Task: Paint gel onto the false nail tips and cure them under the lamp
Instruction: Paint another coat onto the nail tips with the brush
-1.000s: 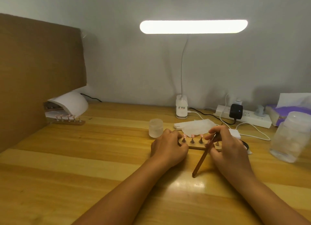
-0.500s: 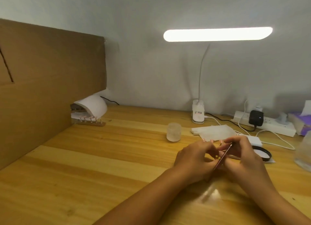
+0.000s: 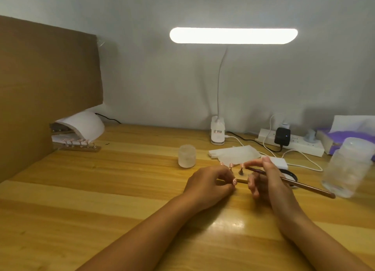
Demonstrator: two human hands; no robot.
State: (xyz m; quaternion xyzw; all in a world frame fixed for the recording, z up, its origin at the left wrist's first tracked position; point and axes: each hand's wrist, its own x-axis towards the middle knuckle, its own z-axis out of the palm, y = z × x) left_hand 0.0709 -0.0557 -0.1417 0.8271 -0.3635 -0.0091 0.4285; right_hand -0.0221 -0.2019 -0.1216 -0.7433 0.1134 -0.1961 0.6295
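On the wooden table (image 3: 101, 189), the white curing lamp (image 3: 85, 124) sits far left, with a strip of nail tips (image 3: 81, 147) just in front of it. The right hand (image 3: 269, 181) grips a brush (image 3: 300, 184), handle pointing right. The left hand (image 3: 209, 183) pinches a pink nail tip (image 3: 234, 181) beside the wooden holder (image 3: 242, 174) between both hands.

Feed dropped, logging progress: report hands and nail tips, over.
Left hand pinches one nail tip. Right hand holds brush, bristles by tips standing behind. Curing lamp far left, another tip row at its mouth.
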